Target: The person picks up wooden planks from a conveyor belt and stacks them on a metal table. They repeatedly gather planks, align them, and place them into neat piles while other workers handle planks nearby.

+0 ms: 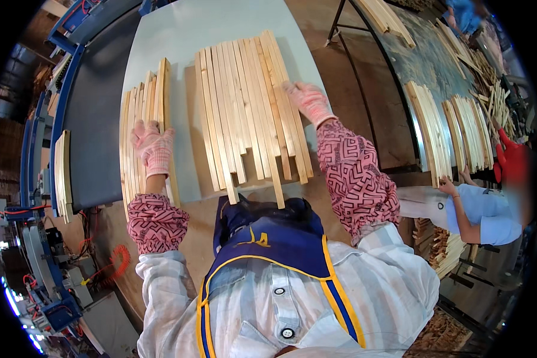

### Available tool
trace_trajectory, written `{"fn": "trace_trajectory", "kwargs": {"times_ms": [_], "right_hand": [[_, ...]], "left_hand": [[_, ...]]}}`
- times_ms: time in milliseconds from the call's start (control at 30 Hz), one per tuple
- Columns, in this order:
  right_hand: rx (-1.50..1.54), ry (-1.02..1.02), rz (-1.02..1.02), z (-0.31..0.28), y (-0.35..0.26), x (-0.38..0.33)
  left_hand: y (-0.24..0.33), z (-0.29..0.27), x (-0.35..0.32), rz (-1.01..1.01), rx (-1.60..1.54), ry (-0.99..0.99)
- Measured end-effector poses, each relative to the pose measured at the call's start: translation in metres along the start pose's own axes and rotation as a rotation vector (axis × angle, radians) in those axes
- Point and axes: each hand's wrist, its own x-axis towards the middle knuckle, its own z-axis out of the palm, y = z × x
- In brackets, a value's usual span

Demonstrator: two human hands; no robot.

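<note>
Two groups of pale wooden strips lie on a light grey tabletop (pixel 185 18). My left hand (pixel 153 146), in a pink and white glove, rests on top of the smaller left bundle of strips (pixel 138 104), its fingers spread over them. One thicker strip (pixel 163 89) stands higher at that bundle's right side. In the middle lies a wider group of strips (pixel 238 101), side by side with uneven near ends; a few overhang the near edge. My right hand (pixel 309 101), gloved alike, touches this group's right side with fingers stretched out; its thumb is hard to see.
On the left, a dark conveyor belt (pixel 98 89) in a blue frame carries a short stack of strips (pixel 62 176). To the right, a second table (pixel 394 65) holds more bundles (pixel 429 128). A co-worker's hands (pixel 450 185) are at its near edge. An orange coiled hose (pixel 120 259) hangs lower left.
</note>
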Motion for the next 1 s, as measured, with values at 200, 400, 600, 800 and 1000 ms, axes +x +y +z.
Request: {"fn": "trace_trajectory", "kwargs": {"times_ms": [200,400,600,800,1000], "right_hand": [[0.778,-0.120,0.285,-0.012,0.021,-0.014],[1.011,-0.130,0.213,-0.011,0.038,-0.026],[1.158,-0.171,0.180,-0.018,0.045,-0.034],[1.625,-0.088,0.054,-0.011,0.073,-0.027],[1.279,0.064,0.085,0.004,0.054,-0.039]], "left_hand": [[-0.001,0.015,0.014,0.160,0.314,-0.149],[0.002,0.014,0.017,0.149,0.304,-0.181],[-0.002,0.006,0.010,0.145,0.240,-0.191],[0.003,-0.001,0.009,0.118,0.186,-0.221],[-0.003,-0.002,0.007,0.116,0.099,-0.189]]}}
